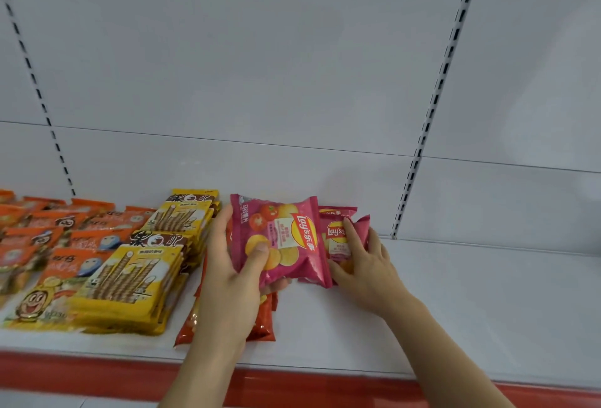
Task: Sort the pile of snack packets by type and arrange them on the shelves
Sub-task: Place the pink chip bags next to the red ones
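White shelf [455,293] is holding snacks.
Left hand [234,264] is gripping a pink chip bag [286,238]; right hand [364,261], at three o'clock, is pinching another pink bag [338,235].

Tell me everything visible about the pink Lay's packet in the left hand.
The pink Lay's packet is a glossy, puffed foil bag printed with tomatoes, chips and a tilted logo. The left hand grips its lower left, thumb on the front. It sits tilted above the shelf, overlapping a second pink packet.

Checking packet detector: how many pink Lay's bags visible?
2. One pink Lay's bag is gripped in the left hand; a second stands behind it under the right hand. More may be hidden behind.
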### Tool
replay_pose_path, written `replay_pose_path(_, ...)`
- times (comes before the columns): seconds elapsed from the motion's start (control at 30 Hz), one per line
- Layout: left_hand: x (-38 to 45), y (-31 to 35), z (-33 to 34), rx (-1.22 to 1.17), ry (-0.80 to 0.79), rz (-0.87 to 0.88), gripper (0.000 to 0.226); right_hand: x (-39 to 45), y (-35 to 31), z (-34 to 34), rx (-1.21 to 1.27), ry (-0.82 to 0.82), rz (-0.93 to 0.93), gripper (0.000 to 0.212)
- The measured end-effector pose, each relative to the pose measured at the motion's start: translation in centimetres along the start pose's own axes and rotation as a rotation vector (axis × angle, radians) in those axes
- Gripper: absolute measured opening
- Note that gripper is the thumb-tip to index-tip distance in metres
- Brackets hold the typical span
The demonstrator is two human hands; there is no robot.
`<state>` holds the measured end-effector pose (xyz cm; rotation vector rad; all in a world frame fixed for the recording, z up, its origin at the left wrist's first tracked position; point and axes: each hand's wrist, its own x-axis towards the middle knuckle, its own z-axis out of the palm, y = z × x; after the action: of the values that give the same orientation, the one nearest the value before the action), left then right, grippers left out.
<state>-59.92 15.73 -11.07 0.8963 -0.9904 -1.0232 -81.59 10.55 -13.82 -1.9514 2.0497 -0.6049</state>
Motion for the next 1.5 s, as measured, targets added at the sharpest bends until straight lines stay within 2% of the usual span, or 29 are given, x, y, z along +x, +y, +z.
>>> replay_pose_path(0.07,-0.1,0.0,0.1,-0.002,-0.002,0.001,0.061,-0.7,-0.2,-0.5,0.046,0.014,-0.007,0.094)
replay_pose_path(0.13,-0.2,0.1,0.3,0.0,-0.005,0.001,0.061,-1.9,-0.3,-1.4,0.151,0.125,-0.003,0.092)
replay_pose_path(0.23,-0.2,-0.1,0.5,0.037,-0.043,0.003,0.058,-4.3,-0.9,-2.7,0.316,0.389,-0.029,0.07)
replay_pose_path(0.3,-0.3,-0.2,1.0,0.099,-0.099,-0.001,0.055,-6.0,-1.9,-3.2,0.506,0.446,-0.055,0.061)
replay_pose_path(0.37,-0.8,-0.3,1.6,0.122,-0.126,-0.004,0.059,-7.3,-2.9,-3.8,0.631,0.386,-0.046,0.063)
replay_pose_path(0.47,-1.5,-0.6,2.1,0.109,-0.121,0.0,0.07,-7.9,-3.6,-4.8,0.753,0.189,0.077,0.076)
replay_pose_path(0.53,-2.2,-0.7,2.5,0.06,-0.142,-0.06,0.079,-8.0,-3.7,-4.9,0.87,0.084,0.087,0.061)
replay_pose_path(0.6,-3.0,-0.7,3.0,0.035,-0.17,-0.142,0.088,-8.2,-3.1,-5.0,0.844,0.095,0.022,0.04)
replay_pose_path(0.7,-3.3,-0.6,3.0,0.178,-0.143,-0.09,0.09,-8.4,-1.4,-6.3,0.708,0.01,-0.04,0.04)
replay_pose_path(0.77,-2.8,-0.6,2.5,0.375,-0.195,0.0,0.08,-8.2,-0.7,-7.8,0.604,-0.081,-0.06,0.041)
replay_pose_path(0.8,-2.7,-0.5,2.5,0.442,-0.252,0.015,0.069,-7.9,-0.3,-8.2,0.584,-0.075,-0.072,0.044)
replay_pose_path(0.87,-2.6,-0.7,2.7,0.504,-0.325,0.006,0.048,-7.2,0.0,-8.3,0.622,0.062,-0.083,0.055)
replay_pose_path(0.9,-2.6,-1.0,2.8,0.533,-0.326,0.01,0.045,-7.1,-0.1,-8.0,0.671,0.147,-0.057,0.062)
replay_pose_path(0.97,-2.7,-1.9,3.0,0.617,-0.293,0.034,0.051,-7.2,-0.1,-6.6,0.731,0.222,-0.018,0.072)
replay_pose_path(1.07,-2.9,-2.9,3.1,0.7,-0.196,0.068,0.063,-8.4,0.0,-3.5,0.648,0.181,0.015,0.082)
replay_pose_path(1.13,-3.0,-2.9,3.6,0.777,-0.175,0.122,0.065,-8.9,0.1,-2.2,0.609,0.224,0.056,0.08)
replay_pose_path(1.23,-3.0,-2.8,4.3,0.967,-0.178,0.278,0.054,-8.3,0.1,-1.3,0.486,0.31,-0.032,0.065)
replay_pose_path(1.3,-3.0,-2.5,4.6,1.086,-0.203,0.355,0.05,-7.8,0.2,-1.1,0.339,0.284,-0.092,0.064)
replay_pose_path(1.43,-3.2,-2.7,4.9,1.241,-0.328,0.392,0.056,-7.7,1.0,-0.4,0.162,0.103,-0.115,0.079)
replay_pose_path(1.5,-3.1,-2.9,4.8,1.309,-0.346,0.386,0.059,-7.8,0.7,-0.3,0.09,0.079,-0.117,0.083)
